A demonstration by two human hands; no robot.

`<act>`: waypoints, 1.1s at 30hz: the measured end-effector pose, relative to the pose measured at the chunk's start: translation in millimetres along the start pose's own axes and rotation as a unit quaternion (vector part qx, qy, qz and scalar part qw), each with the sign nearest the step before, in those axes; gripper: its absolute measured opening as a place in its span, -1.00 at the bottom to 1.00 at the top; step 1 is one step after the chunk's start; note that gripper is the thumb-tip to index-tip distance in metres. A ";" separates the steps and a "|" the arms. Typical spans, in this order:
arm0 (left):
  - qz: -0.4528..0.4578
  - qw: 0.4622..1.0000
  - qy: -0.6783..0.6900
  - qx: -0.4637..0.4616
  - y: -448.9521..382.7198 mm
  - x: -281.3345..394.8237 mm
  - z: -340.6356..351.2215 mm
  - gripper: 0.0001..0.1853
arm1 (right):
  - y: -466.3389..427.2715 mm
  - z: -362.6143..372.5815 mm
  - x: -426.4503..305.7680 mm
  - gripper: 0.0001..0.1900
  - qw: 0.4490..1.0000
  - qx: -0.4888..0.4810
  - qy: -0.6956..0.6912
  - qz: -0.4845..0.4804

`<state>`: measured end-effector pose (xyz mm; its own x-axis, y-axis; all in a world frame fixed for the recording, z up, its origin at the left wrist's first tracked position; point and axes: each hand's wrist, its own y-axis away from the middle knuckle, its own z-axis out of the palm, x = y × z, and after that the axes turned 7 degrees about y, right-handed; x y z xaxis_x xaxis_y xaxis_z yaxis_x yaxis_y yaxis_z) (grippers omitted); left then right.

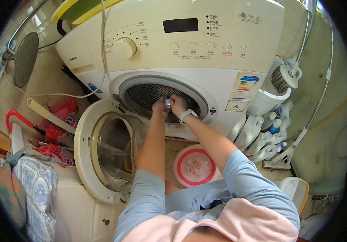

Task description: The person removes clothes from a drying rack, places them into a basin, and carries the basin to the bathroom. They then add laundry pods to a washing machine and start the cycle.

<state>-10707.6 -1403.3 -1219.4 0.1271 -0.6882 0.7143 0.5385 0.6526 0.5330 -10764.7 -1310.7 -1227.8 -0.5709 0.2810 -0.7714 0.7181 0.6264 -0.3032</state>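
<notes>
Both my hands reach into the round door opening of a white Hisense front-load washing machine [167, 65]. Between them is a small silvery-white object [168, 103], mostly covered by fingers, so its kind is unclear. My left hand [160, 107], a little blurred, grips it from the left. From the right, my right hand [178, 104] grips it too, with a white watch [188, 115] on the wrist. Behind the hands shows the perforated metal drum [149, 90]; no laundry is visible in the part I see. The glass door [84, 151] hangs wide to the left.
A pink basin [181, 175] sits on the floor below the opening. Detergent bottles [250, 128], a white bucket [267, 103] and a mop [282, 158] stand at right. Patterned cloth [39, 193] drapes over a cabinet at left. A white cable [103, 45] crosses the machine's front.
</notes>
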 end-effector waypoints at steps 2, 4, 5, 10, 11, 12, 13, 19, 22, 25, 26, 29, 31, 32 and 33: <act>-0.004 0.998 0.031 0.054 -16.7 -7.2 0.1 -0.80 | 2.9 -2.1 -1.1 -0.84 1.000 0.001 0.010 0.021; -0.031 0.999 0.005 0.031 -32.4 -12.6 -3.7 -0.78 | 6.9 -8.6 -2.4 -0.87 1.000 0.027 -0.012 0.007; -0.046 0.999 -0.007 -0.022 -38.9 -14.4 -6.4 -0.75 | 8.9 -12.1 -3.6 -0.88 0.999 0.022 -0.013 0.030; 0.015 0.997 0.034 0.062 -47.6 -16.7 -15.3 -0.79 | 16.1 -11.8 -14.9 -0.80 0.999 0.025 -0.026 -0.013; 0.016 0.993 0.017 0.118 -44.2 -15.1 -15.2 -0.79 | 17.2 -8.7 -15.8 -0.80 0.999 0.003 -0.013 0.033; 0.028 0.994 0.067 0.085 -40.2 -15.3 -12.2 -0.82 | 17.6 -5.6 -14.9 -0.81 0.998 -0.007 -0.009 0.063; 0.024 0.995 0.048 0.085 -35.5 -13.7 -10.4 -0.81 | 17.7 -2.7 -12.2 -0.81 0.995 -0.018 -0.003 0.099; 0.002 0.991 -0.062 0.119 -26.3 -8.5 2.7 -0.73 | 10.4 9.3 20.3 -0.70 0.778 -0.059 -0.459 0.424; -0.025 0.993 -0.060 0.100 -37.1 -8.8 -2.0 -0.73 | 8.8 12.2 30.0 -0.79 0.734 -0.039 -0.532 0.420; -0.019 0.997 0.017 0.069 -52.0 -14.0 -7.9 -0.85 | 7.4 11.1 30.1 -0.73 0.735 -0.033 -0.546 0.401; -0.025 0.997 0.000 0.067 -55.7 -16.3 -9.6 -0.81 | 8.4 9.6 27.3 -0.71 0.734 -0.036 -0.554 0.391; -0.037 0.996 -0.045 0.062 -54.1 -22.3 -17.4 -0.74 | 24.0 -3.7 12.2 -0.64 0.716 -0.074 -0.560 0.410; -0.034 0.995 -0.070 0.063 -44.7 -23.7 -20.4 -0.76 | 44.2 -23.6 -1.7 -0.56 0.736 -0.134 -0.543 0.383; -0.004 0.998 -0.059 0.038 -38.3 -23.9 -20.6 -0.77 | 69.0 -38.6 -6.6 -0.52 0.761 -0.177 -0.523 0.342; 0.031 0.998 -0.041 0.021 -31.4 -24.8 -19.8 -0.79 | 97.0 -56.9 -10.3 -0.48 0.783 -0.221 -0.501 0.295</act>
<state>-10711.2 -1413.0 -1262.9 0.0900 -0.6199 0.7795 0.4963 0.7064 0.5046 -10711.8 -1211.4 -1217.5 0.5667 0.0440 -0.8227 0.4044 0.8552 0.3243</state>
